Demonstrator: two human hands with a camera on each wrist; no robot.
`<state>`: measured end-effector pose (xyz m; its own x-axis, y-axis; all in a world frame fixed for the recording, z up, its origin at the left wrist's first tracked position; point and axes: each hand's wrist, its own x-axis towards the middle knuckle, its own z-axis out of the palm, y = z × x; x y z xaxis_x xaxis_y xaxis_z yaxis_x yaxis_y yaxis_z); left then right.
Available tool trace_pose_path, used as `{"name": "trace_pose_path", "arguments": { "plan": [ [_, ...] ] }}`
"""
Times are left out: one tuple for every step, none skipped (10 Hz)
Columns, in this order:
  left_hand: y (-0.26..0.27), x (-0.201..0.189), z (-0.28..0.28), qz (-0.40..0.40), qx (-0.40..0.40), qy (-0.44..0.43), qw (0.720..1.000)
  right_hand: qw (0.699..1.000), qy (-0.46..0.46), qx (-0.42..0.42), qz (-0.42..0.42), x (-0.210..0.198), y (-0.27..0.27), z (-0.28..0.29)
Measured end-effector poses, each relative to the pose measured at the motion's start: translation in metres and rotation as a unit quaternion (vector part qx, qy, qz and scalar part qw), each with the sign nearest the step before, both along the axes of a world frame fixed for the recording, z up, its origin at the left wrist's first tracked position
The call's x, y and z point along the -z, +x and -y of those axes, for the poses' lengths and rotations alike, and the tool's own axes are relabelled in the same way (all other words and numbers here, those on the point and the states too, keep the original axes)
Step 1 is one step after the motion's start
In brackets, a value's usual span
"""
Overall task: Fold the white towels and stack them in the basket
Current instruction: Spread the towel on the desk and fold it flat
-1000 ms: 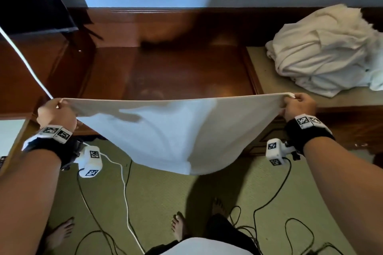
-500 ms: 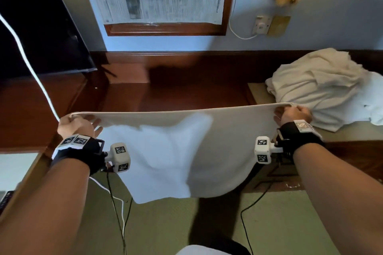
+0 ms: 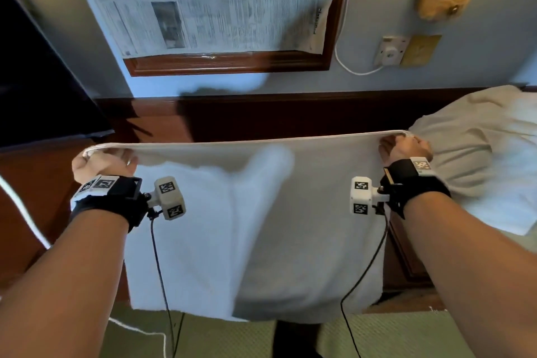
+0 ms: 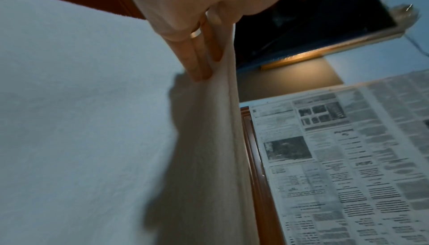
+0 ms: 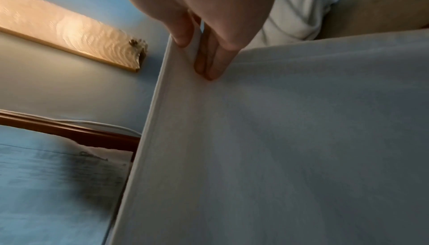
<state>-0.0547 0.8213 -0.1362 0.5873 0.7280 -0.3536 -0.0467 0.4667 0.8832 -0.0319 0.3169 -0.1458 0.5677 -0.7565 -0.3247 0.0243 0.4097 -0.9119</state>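
You will find nothing legible here. The newspaper (image 3: 209, 0) in the wooden frame (image 3: 229, 62), on the wall beyond your left hand (image 3: 101, 161), carries columns of print and photographs too blurred to read. The square black-and-white coded markers (image 3: 167, 187) at both your wrists show patterns, not letters or numbers.
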Motion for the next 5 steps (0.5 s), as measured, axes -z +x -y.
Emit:
{"name": "trace_pose_path", "arguments": {
  "plan": [
    [0.071,0.018,-0.006,0.045,-0.011,-0.038,0.998,1.0,-0.006,-0.017,-0.01,0.005,0.06,0.006],
    [0.115,0.034,0.0,0.039,0.026,-0.048,0.998,0.999,-0.019,-0.04,-0.019,0.023,0.111,0.011],
    [0.139,0.064,0.017,-0.062,0.104,0.016,0.992,0.982,-0.123,-0.101,-0.104,0.077,0.147,0.018],
    [0.128,0.129,0.036,-0.214,0.276,0.2,0.915,0.898,-0.267,-0.271,-0.221,0.143,0.134,0.006],
    [0.084,0.203,0.041,-0.354,0.467,0.431,0.686,0.697,-0.44,-0.467,-0.32,0.199,0.078,-0.008]
  ]
}}
